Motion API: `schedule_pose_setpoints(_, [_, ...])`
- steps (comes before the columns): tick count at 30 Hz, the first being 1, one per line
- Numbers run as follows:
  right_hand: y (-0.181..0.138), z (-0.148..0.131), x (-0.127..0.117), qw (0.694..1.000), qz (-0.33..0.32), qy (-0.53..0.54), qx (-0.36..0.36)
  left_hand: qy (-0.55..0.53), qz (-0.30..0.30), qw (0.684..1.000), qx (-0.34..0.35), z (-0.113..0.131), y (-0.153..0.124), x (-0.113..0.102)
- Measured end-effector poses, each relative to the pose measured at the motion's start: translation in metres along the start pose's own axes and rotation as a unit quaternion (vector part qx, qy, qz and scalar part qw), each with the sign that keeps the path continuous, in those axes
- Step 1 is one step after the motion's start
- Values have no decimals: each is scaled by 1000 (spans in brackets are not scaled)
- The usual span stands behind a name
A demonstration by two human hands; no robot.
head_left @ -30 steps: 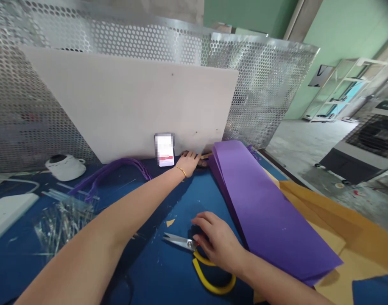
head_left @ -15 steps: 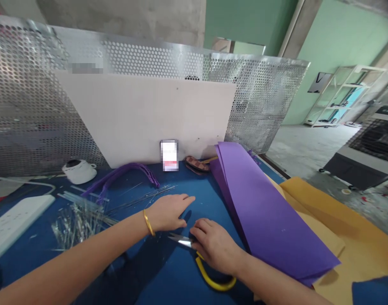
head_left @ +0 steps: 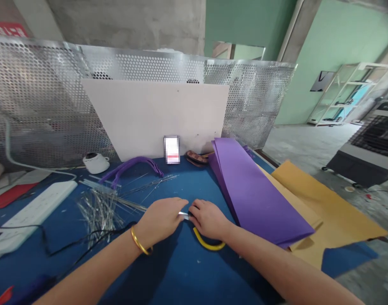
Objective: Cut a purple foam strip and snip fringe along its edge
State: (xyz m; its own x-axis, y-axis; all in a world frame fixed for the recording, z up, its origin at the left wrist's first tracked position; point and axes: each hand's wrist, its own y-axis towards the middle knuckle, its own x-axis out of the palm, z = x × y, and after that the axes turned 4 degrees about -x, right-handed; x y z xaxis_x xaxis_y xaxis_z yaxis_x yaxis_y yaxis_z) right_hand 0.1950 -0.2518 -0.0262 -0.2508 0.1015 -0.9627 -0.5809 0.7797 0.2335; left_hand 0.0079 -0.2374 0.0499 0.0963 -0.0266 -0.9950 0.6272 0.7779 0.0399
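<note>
Yellow-handled scissors (head_left: 209, 245) lie low over the blue tabletop, between my two hands. My right hand (head_left: 209, 218) is curled over the pivot area, its fingers closed on them, and one yellow handle loop shows below the palm. From the left, my left hand (head_left: 163, 218), with a gold bangle at the wrist, closes around the blade end. Only a short bright stretch of blade shows between the hands; the tips are hidden by my left fingers. Left of that hand lies a pile of thin silvery wire strips (head_left: 100, 212).
Folded purple sheets (head_left: 257, 190) rest on yellow-brown paper (head_left: 333, 212) at right. Purple cords (head_left: 133, 163), a white cup (head_left: 96, 163), a propped phone (head_left: 171, 149) and a checkered pouch (head_left: 196, 158) stand behind. A white power strip (head_left: 37, 216) and black cable lie left.
My left hand has come down and closed at the blade; its fingers were spread before. My right hand keeps hold of the scissors. The view has shifted slightly.
</note>
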Motion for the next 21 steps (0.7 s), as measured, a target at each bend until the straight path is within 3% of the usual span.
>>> schedule_pose_setpoints(10, [2,-10,3,998,-6,-30,51,-53,92,992,-71,32,-43,36])
schedule_pose_setpoints(15, [-4,-12,-3,999,-27,-27,21,-70,154,979,-116,19,-49,48])
schedule_pose_setpoints(21, [-3,-14,-6,998,-44,-37,9,-95,177,969,-141,-1,-43,56])
